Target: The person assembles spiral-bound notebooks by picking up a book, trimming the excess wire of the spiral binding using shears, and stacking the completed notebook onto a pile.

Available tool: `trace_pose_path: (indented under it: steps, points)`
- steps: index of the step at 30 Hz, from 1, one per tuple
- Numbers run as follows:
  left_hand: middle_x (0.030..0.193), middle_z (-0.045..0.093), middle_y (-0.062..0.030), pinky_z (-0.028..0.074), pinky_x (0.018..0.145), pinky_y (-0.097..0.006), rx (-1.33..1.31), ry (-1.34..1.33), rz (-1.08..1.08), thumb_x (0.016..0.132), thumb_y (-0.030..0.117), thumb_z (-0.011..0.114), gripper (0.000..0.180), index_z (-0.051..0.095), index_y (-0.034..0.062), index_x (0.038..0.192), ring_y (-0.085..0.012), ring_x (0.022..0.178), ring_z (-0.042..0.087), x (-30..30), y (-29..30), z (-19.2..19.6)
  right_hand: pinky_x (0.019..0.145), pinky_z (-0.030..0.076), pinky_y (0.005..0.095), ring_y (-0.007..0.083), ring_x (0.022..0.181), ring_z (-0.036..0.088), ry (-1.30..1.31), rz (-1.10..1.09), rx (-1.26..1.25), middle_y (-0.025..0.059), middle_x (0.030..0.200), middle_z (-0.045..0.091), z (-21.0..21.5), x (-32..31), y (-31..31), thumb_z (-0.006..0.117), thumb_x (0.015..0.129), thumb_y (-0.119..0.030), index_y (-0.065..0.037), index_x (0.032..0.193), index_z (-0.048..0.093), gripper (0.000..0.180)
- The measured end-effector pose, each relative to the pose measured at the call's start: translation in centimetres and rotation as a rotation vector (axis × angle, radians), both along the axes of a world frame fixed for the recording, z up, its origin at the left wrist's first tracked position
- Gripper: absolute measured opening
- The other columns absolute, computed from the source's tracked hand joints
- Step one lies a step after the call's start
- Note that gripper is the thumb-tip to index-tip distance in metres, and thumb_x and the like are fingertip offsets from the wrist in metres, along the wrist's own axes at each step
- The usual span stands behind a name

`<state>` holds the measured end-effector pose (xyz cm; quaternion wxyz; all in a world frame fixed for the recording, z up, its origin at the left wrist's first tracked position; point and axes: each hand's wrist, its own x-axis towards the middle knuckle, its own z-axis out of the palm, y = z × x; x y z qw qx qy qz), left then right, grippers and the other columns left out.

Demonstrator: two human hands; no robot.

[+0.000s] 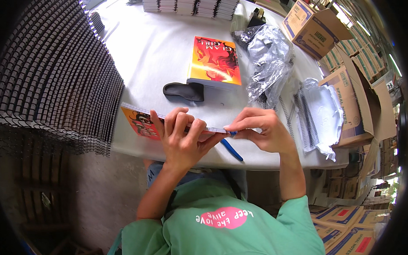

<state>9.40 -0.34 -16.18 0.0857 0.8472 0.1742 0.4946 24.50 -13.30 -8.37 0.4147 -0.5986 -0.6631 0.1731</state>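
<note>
A notebook (141, 124) with a red and orange illustrated cover is held on edge near the table's front. My left hand (181, 135) is closed around its long edge, fingers over the top. At the notebook's right end, my right hand (260, 128) pinches thumb and fingertips together; what lies between them is too small to make out. A small blue bit (233, 133) shows at those fingertips. Just below lies a blue tool handle (231, 150). Beyond my hands are a smooth black curved object (183, 91) and a stack of matching notebooks (215, 60).
Tall stacks of coil-bound notebooks (49, 68) rise on the left, with more bound notebooks (186, 3) at the back. To the right are crumpled clear plastic (271, 58), loose dark spiral coils (306, 120), white paper (328, 114) and open cardboard boxes (344, 103).
</note>
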Motion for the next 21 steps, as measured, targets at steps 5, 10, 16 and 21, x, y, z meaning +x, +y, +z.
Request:
trace_pose_path:
  steps: [5, 10, 16, 21]
  points:
    - [0.082, 0.049, -0.0011, 0.009, 0.107, -0.059, 0.098, -0.025, 0.04, 0.066, 0.057, 0.071, 0.047, 0.058, 0.0159, 0.085, -0.0221, 0.095, 0.053, -0.3, 0.2, -1.1, 0.061, 0.05, 0.0311, 0.0194, 0.059, 0.062, 0.191, -0.172, -0.347, 0.0107, 0.078, 0.065, 1.0, -2.0, -0.1, 0.064, 0.082, -0.009, -0.008, 0.122, 0.053, 0.042]
    - [0.094, 0.047, -0.0028, 0.019, 0.104, -0.055, 0.09, 0.035, 0.044, 0.06, 0.052, 0.076, 0.053, 0.06, 0.0182, 0.096, -0.0266, 0.102, 0.05, -1.2, 0.4, -1.0, 0.06, 0.048, 0.0292, 0.0164, 0.068, 0.061, -0.046, -0.259, -0.045, 0.0085, 0.074, 0.063, -0.8, -2.5, -0.7, 0.064, 0.081, -0.008, -0.009, 0.119, 0.054, 0.039]
    - [0.087, 0.046, -0.0028, 0.02, 0.103, -0.052, -0.025, 0.033, -0.051, 0.063, 0.049, 0.076, 0.044, 0.059, 0.0176, 0.09, -0.0247, 0.098, 0.051, -1.5, 0.4, -0.1, 0.059, 0.05, 0.0279, 0.0145, 0.071, 0.063, 0.18, -0.013, -0.586, 0.0055, 0.078, 0.065, 0.6, -0.1, 0.4, 0.052, 0.09, -0.007, -0.006, 0.111, 0.06, 0.022]
    - [0.081, 0.044, -0.0012, 0.02, 0.104, -0.051, -0.096, 0.036, -0.261, 0.059, 0.047, 0.078, 0.042, 0.058, 0.0167, 0.08, -0.0213, 0.095, 0.051, -3.0, 1.7, 0.6, 0.076, 0.051, 0.0327, 0.0211, 0.089, 0.062, 0.007, 0.153, -0.419, 0.0144, 0.102, 0.063, -1.7, 3.4, 8.6, 0.054, 0.09, -0.016, -0.008, 0.126, 0.05, 0.038]
